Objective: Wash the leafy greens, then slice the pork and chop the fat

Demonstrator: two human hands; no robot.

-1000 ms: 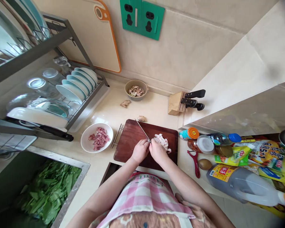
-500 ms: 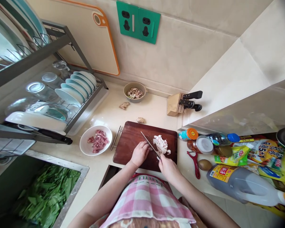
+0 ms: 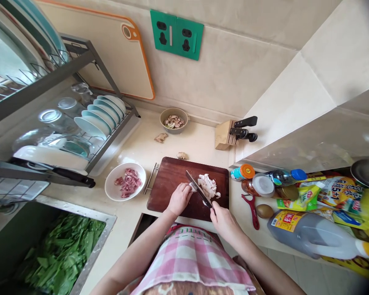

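Note:
My right hand [image 3: 224,221] is wrapped round the handle of a kitchen knife [image 3: 199,190], whose dark blade slants up and left over the brown wooden cutting board [image 3: 164,180]. My left hand [image 3: 180,199] has its fingers curled down on the board, close to the blade's left side. Its fingertips press on a small pale piece of what looks like fatty meat, mostly hidden by fingers and blade. To the right of the knife lies a heap of chopped whitish pieces [image 3: 208,186], apparently the same stuff.
Left of the board stands a white bowl [image 3: 110,189] of sliced red meat. A sink [image 3: 110,223] holds leafy greens, below a dish rack [image 3: 106,76]. Behind are ginger [image 3: 160,137], a garlic basket [image 3: 163,123] and a knife block [image 3: 223,135]. Jars, a red peeler [image 3: 252,211] and a large bottle [image 3: 313,233] crowd the right.
The knife and my right hand have shifted slightly right, and the blade has turned so more of its dark face shows. My left hand stays nearly in place at the board.

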